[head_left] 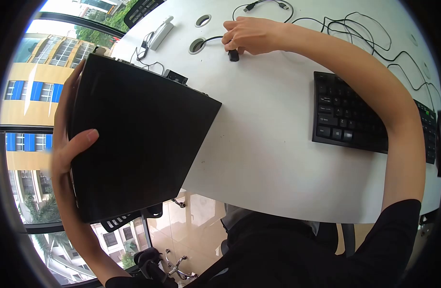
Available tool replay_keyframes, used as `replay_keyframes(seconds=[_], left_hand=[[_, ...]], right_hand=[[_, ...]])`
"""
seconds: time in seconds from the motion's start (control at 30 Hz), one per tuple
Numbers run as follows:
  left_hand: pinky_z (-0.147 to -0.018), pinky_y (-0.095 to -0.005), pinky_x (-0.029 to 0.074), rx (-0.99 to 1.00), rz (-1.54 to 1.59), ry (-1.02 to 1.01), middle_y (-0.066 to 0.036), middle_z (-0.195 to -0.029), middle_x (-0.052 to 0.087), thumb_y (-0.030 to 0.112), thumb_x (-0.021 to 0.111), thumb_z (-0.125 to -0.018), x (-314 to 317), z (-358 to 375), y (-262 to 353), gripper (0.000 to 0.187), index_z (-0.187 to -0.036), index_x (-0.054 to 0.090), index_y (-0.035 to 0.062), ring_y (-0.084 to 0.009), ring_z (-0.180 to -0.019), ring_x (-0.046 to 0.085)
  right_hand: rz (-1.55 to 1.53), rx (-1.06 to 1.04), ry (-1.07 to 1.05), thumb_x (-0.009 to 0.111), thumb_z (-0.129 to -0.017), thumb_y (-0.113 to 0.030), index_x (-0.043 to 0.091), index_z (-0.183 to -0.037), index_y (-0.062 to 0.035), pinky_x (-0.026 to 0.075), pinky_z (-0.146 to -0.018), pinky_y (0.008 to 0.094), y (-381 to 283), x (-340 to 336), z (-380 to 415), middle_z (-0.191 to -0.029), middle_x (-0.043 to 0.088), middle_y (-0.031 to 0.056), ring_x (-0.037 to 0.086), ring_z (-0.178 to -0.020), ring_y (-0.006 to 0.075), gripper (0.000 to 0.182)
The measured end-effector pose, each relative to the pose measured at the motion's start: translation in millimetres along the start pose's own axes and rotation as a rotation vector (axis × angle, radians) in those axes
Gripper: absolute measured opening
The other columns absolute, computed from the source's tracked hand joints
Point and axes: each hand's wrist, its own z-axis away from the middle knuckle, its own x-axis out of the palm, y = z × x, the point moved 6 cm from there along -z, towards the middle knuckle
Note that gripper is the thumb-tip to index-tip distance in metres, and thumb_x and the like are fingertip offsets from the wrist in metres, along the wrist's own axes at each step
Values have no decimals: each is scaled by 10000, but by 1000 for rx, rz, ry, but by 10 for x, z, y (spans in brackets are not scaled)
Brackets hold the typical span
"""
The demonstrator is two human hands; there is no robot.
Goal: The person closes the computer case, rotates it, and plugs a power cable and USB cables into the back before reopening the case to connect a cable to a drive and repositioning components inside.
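Note:
A large flat black case (139,134) extends past the table's left edge. My left hand (71,146) grips its left side, with the thumb on the top face and the other fingers hidden behind it. Connectors show along its far edge. Over the far part of the white table (263,139), my right hand (237,36) has its fingers closed around a black cable connector (234,56). A cable runs from there into a round desk hole (197,46).
A black keyboard (350,115) lies under my right forearm. Tangled black cables (355,31) and a USB plug (250,7) are at the far right. A white power strip (161,33) lies far left, near the windows. Chair legs (177,264) stand below.

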Motion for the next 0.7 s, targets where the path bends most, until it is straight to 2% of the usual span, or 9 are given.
replay_keyframes(seconds=[0.1, 0.13, 0.23, 0.27, 0.33, 0.37, 0.6, 0.7], left_hand=[[-1201, -524, 397, -75, 5, 45, -284, -1543, 488, 444, 766, -553, -22, 0, -60, 1236, -1637, 360, 11, -426, -1419, 514], [-1190, -528, 411, -98, 6, 65, -282, -1536, 493, 441, 766, -548, -30, 4, -74, 1239, -1636, 360, 10, -427, -1410, 520], [-1157, -539, 447, -174, 17, 160, -276, -1517, 507, 426, 766, -531, 27, 47, -55, 1248, -1635, 361, 7, -431, -1386, 535], [-1146, -541, 459, -199, 24, 210, -275, -1511, 511, 420, 765, -523, 66, 73, -37, 1252, -1635, 362, 7, -432, -1377, 541], [-1119, -543, 484, -242, 42, 357, -275, -1495, 522, 409, 764, -505, 127, 138, -5, 1264, -1634, 363, 6, -433, -1352, 557], [-1107, -541, 494, -237, 30, 351, -273, -1481, 529, 408, 763, -493, 78, 143, -55, 1267, -1629, 371, 7, -429, -1342, 563], [-1072, -533, 524, -267, -13, 429, -261, -1425, 560, 415, 756, -460, -80, 226, -215, 1282, -1617, 382, 10, -411, -1299, 590], [-1070, -532, 526, -277, -17, 452, -259, -1416, 564, 420, 755, -458, -100, 261, -235, 1285, -1617, 379, 11, -409, -1292, 594]], right_hand=[[-271, -36, 108, 735, -954, -98, 782, -1014, -79, 472, -919, 364, -137, -38, -41, -1077, 751, -49, 556, -1070, 182, 78], [-346, -71, 206, 739, -968, -132, 766, -953, -59, 473, -913, 364, -199, -56, -61, -995, 737, -20, 554, -1037, 195, 79], [-451, -106, 188, 751, -961, -151, 766, -922, -47, 476, -908, 369, -358, -91, -149, -897, 702, -2, 551, -1003, 200, 113], [-514, -122, 252, 751, -953, -135, 762, -848, -34, 483, -886, 370, -382, -61, -169, -808, 655, 14, 545, -975, 202, 145], [-527, -97, 136, 747, -946, -114, 766, -814, -29, 490, -865, 370, -439, -84, -191, -774, 641, 19, 543, -963, 201, 158], [-532, -86, 74, 745, -943, -103, 768, -797, -26, 493, -854, 371, -460, -79, -200, -757, 635, 22, 542, -957, 200, 167], [-746, -93, 132, 764, -925, -115, 816, -839, -32, 487, -816, 382, -518, -7, -296, -663, 595, 46, 544, -884, 222, 131], [-796, -120, 156, 771, -921, -120, 804, -809, -18, 488, -826, 391, -551, 20, -383, -641, 584, 43, 546, -872, 224, 156]])
